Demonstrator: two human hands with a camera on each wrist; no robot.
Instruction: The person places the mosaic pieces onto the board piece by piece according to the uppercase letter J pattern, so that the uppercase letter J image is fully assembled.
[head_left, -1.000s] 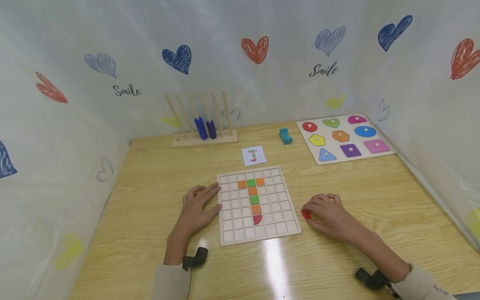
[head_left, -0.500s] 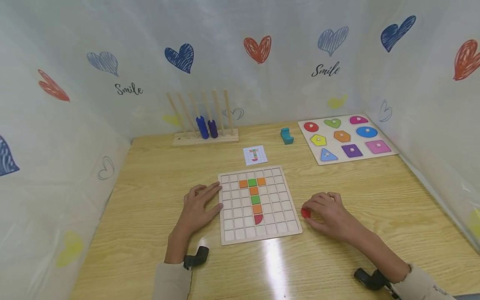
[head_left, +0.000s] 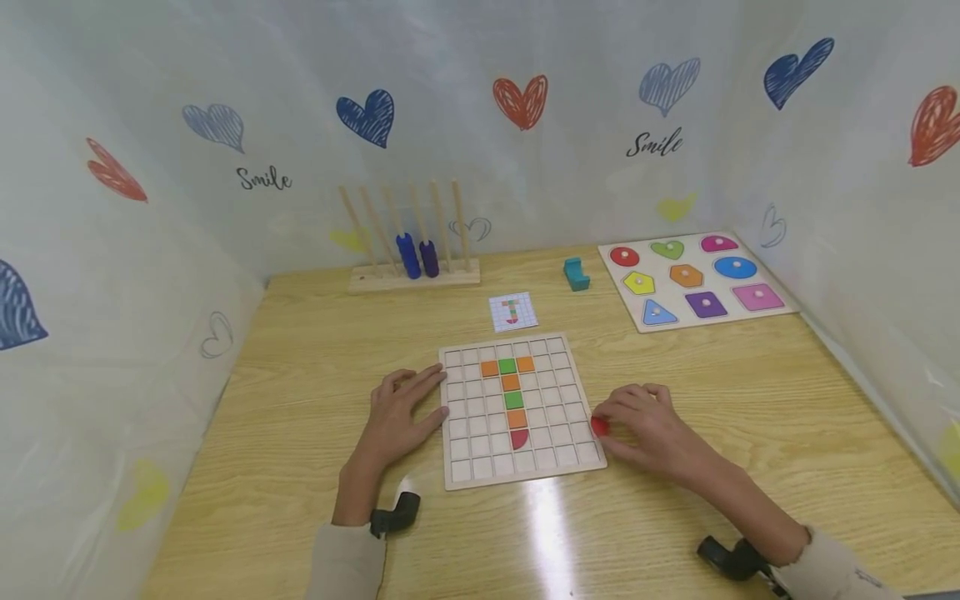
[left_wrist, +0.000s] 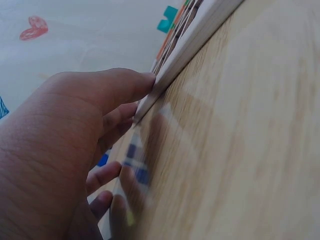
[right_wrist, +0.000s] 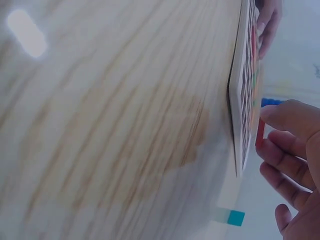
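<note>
A wooden grid board [head_left: 465, 468] lies on the table, with orange, green and red tiles set in it in a T-like shape. The red quarter-round tile [head_left: 519, 438] forms the lower end of the column. My left hand [head_left: 396, 421] rests along the board's left edge, thumb and fingertips against it; in the left wrist view the thumb [left_wrist: 117, 87] meets the board's side. My right hand [head_left: 651, 429] pinches a flat red piece [head_left: 600, 426] at the board's right edge. Seen edge-on, that red piece [right_wrist: 260, 132] sits between thumb and fingers, above the table.
Behind the board lies a small pattern card [head_left: 513, 311]. Farther back are a peg stand [head_left: 415, 282] with blue and purple beads, a teal block [head_left: 576, 274] and a knobbed shape puzzle [head_left: 628, 302]. A curtain [head_left: 442, 50] with printed hearts surrounds the table.
My right hand has shifted slightly left with the red piece, from beside the board to its right edge. The left hand stays at the board's left edge.
</note>
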